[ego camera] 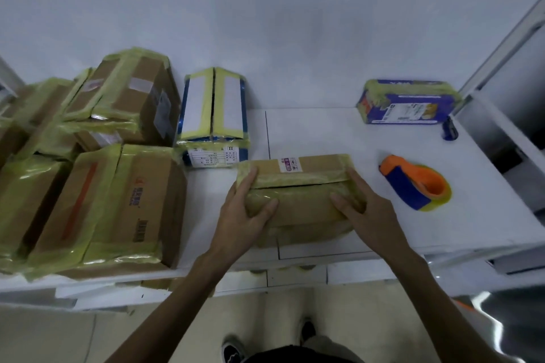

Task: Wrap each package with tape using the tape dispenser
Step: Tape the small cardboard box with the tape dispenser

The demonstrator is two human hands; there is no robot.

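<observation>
- Head view. Package [298,203], brown carton with yellowish tape on top: middle of the table's [486,215] near edge.
- Left hand [247,212]: grips the package's left end, thumb on top.
- Right hand [368,209]: grips the right end likewise.
- Tape dispenser [415,183]: lies untouched, right of the package, apart from it.
- Handling, as judged: pin the carton flat with the left hand, take the dispenser with the right, tape across the dark seam.

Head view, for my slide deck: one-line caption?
Left hand and right hand hold a taped package on the table, tape dispenser lying idle beside it.
</observation>
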